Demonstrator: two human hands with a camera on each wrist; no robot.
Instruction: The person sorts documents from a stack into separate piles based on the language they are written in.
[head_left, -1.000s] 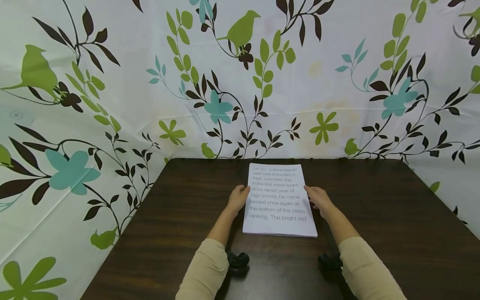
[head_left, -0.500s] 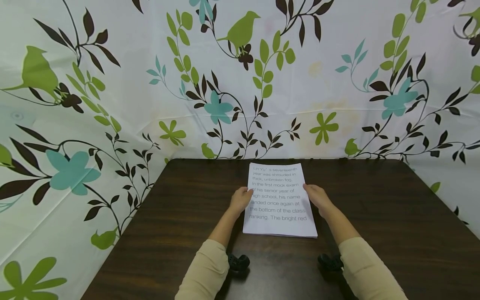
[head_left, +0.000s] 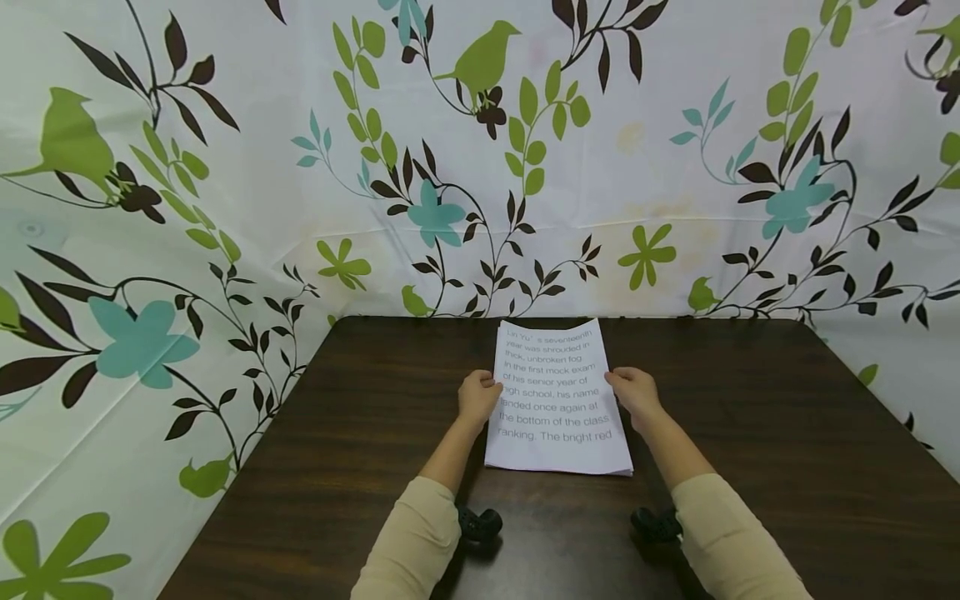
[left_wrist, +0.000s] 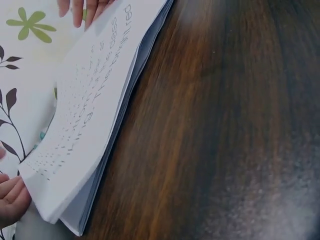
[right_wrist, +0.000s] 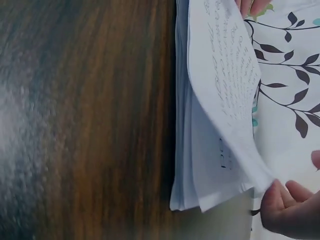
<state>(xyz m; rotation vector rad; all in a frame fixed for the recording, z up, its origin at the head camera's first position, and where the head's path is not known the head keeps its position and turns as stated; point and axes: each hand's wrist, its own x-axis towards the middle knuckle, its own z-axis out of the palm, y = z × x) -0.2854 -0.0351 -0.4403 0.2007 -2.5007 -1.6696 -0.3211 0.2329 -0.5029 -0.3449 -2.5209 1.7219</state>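
Paper (head_left: pixel 555 398) printed in large type is held by its two side edges: the top sheet (left_wrist: pixel 95 120) is pinched by the left hand (head_left: pixel 478 397) on one side and by the right hand (head_left: pixel 636 392) on the other. The step in hand is judged to be the parting of that sheet from the stack (right_wrist: pixel 183 165), which is borne by the dark table (head_left: pixel 337 467). For the next move, an even raising of both sides seems to be called for, with the grip light enough that nothing underneath is dragged along; whether only one sheet is caught cannot be told.

At the left, the edge is gripped by curled fingers, and a gap is shown under the bowed sheet. At the right, it is nipped between thumb and fingertips, and print on the page below is exposed. Both grips are placed around the middle of the sides. The sides are raised clear of the stack, while midway along the near edge the sheet is seen close above the lower pages
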